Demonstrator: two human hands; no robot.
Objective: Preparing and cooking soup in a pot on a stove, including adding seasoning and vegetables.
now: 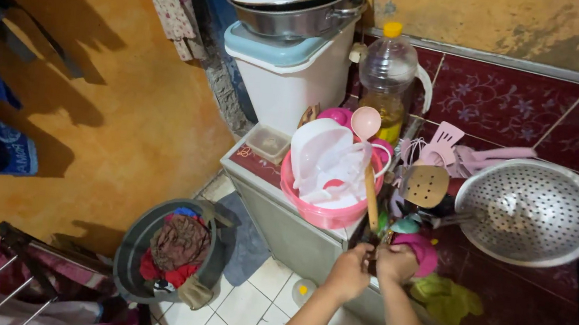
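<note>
we see our 2 hands low in the middle of the frame, pressed close together at the edge of the dark red tiled counter (503, 314). our left hand (348, 270) is curled into a near fist around something small and dark that sits between both hands; what it is we cannot tell. our right hand (397, 261) is closed too, knuckles up, touching the same dark thing and just in front of a crumpled magenta cloth (425, 250). a long wooden spoon handle (370, 197) slants down from the round pink plastic basin (327, 213) toward the gap between our hands. right of centre lies a large perforated metal strainer bowl (531, 213). at lower left a grey plastic bucket of clothes (172, 252) stands on the floor.
</note>
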